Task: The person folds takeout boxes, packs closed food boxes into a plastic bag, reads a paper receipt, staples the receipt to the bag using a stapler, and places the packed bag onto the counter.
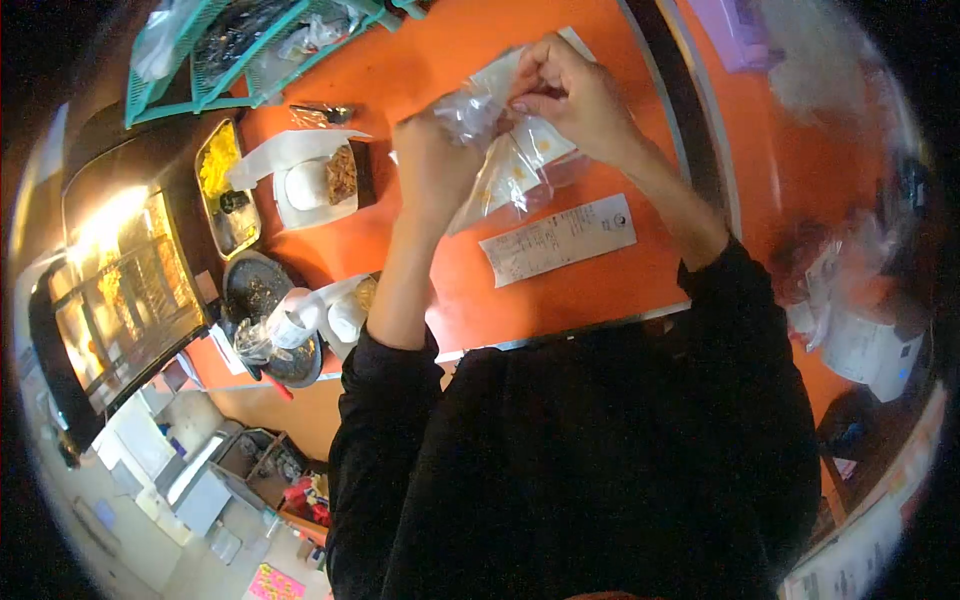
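Over the orange counter, both of my hands work on a clear plastic bag (520, 195). My left hand (440, 165) is closed around its crumpled upper part, the fingertips largely hidden. My right hand (575, 100) pinches at the bag with thumb and fingers together. White paper with yellow marks (540, 145) shows through or beneath the plastic; I cannot tell which. Just below the bag lies a long printed receipt (560, 240). Left of my left hand stands an open white paper food box (290, 215) with rice and browned food inside.
A metal tray (240, 238) of yellow food and a dark round stone dish (255, 285) lie to the left. Near my left forearm is another food box (345, 315). A lit display case (130, 290), a teal rack (200, 95) and a purple container (728, 35) surround the counter.
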Action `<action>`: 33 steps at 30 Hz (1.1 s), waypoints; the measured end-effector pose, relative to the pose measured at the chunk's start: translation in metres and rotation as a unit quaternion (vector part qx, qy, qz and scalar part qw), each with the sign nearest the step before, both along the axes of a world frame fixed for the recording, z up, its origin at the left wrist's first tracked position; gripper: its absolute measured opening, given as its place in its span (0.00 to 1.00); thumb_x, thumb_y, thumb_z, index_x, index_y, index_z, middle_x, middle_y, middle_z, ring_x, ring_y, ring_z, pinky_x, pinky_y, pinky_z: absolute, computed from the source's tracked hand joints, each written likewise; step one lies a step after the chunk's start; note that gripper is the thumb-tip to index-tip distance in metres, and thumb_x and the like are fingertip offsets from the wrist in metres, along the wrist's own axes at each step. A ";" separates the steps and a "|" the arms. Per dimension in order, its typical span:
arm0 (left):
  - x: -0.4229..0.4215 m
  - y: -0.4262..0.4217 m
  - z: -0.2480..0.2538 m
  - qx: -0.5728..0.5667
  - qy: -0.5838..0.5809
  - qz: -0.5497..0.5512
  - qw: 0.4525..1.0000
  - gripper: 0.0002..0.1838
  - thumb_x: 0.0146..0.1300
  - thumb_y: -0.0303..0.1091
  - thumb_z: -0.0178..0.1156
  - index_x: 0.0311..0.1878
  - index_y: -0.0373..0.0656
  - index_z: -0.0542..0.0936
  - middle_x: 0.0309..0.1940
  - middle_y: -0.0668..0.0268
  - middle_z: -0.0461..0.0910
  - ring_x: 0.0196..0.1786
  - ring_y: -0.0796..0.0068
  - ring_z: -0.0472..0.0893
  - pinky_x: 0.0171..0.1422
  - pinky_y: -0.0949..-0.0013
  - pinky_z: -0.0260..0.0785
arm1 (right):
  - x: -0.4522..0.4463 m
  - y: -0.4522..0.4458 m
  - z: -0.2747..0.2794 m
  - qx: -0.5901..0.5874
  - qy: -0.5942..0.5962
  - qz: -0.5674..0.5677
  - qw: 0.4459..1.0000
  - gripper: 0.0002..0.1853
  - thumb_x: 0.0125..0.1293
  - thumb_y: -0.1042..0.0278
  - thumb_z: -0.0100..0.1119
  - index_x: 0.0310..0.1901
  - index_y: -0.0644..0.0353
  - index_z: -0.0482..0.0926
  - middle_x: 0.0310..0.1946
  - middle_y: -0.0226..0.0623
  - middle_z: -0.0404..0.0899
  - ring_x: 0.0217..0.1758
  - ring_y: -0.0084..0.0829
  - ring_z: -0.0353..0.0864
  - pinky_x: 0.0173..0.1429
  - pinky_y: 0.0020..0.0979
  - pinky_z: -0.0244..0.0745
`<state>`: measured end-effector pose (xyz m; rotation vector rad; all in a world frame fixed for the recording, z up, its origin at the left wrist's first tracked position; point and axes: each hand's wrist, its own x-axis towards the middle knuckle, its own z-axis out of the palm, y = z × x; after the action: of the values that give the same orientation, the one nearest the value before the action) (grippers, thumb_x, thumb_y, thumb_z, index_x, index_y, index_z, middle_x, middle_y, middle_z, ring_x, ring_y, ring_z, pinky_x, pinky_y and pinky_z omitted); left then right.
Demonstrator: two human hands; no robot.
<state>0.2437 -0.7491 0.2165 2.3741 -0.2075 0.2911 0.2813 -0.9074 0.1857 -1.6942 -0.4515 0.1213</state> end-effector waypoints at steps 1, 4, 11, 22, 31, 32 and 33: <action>0.001 0.001 0.001 0.023 0.011 -0.006 1.000 0.10 0.43 0.34 0.63 0.29 0.39 0.79 0.20 0.57 0.77 0.22 0.65 0.78 0.26 0.68 0.68 | -0.002 0.001 -0.001 0.000 0.010 -0.002 1.000 0.13 0.50 0.82 0.57 0.36 0.62 0.66 0.28 0.30 0.73 0.36 0.21 0.75 0.41 0.21 0.70; 0.008 0.008 -0.009 0.037 0.027 -0.039 0.998 0.09 0.42 0.32 0.63 0.28 0.39 0.79 0.21 0.57 0.77 0.24 0.62 0.78 0.29 0.68 0.69 | -0.007 0.002 0.008 -0.016 -0.015 0.002 1.000 0.13 0.49 0.81 0.58 0.36 0.63 0.67 0.27 0.30 0.73 0.37 0.22 0.75 0.41 0.23 0.71; 0.000 -0.002 -0.013 -0.296 0.091 0.003 0.951 0.03 0.44 0.19 0.58 0.26 0.32 0.77 0.24 0.62 0.79 0.27 0.76 0.79 0.31 0.74 0.71 | -0.044 0.012 -0.015 -0.121 -0.408 -0.093 0.900 0.07 0.38 0.68 0.58 0.24 0.52 0.76 0.26 0.26 0.72 0.27 0.26 0.72 0.30 0.25 0.69; 0.000 0.002 -0.023 -0.512 0.160 0.041 0.843 0.06 0.44 0.17 0.59 0.28 0.32 0.75 0.25 0.58 0.78 0.29 0.74 0.79 0.34 0.75 0.72 | -0.053 0.038 -0.019 -0.104 -0.330 -0.074 0.935 0.05 0.45 0.69 0.54 0.27 0.56 0.74 0.35 0.31 0.71 0.36 0.31 0.74 0.37 0.31 0.72; 0.001 0.016 -0.039 -0.579 0.183 0.052 0.793 0.09 0.45 0.15 0.54 0.33 0.34 0.74 0.27 0.60 0.76 0.31 0.70 0.76 0.37 0.72 0.71 | -0.050 0.037 -0.020 0.175 -0.090 -0.109 0.974 0.05 0.52 0.75 0.56 0.32 0.63 0.72 0.30 0.36 0.73 0.29 0.24 0.74 0.32 0.22 0.69; 0.002 0.014 -0.039 -0.567 0.177 0.050 0.803 0.09 0.45 0.15 0.54 0.33 0.34 0.74 0.27 0.60 0.76 0.31 0.70 0.76 0.37 0.72 0.71 | -0.051 0.036 -0.016 0.315 0.094 -0.081 0.941 0.05 0.56 0.77 0.52 0.34 0.65 0.69 0.33 0.37 0.75 0.26 0.19 0.73 0.28 0.19 0.69; 0.002 0.012 -0.038 -0.556 0.172 0.049 0.812 0.09 0.45 0.15 0.54 0.33 0.34 0.74 0.27 0.60 0.76 0.31 0.70 0.76 0.37 0.71 0.71 | -0.049 0.036 -0.009 0.342 0.122 -0.099 0.927 0.08 0.56 0.78 0.53 0.37 0.65 0.67 0.31 0.37 0.75 0.24 0.18 0.71 0.25 0.18 0.67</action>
<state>0.2459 -0.7373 0.1782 1.2173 0.2227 -0.0095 0.2319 -0.8717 0.1767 -1.0081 -0.1038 0.0192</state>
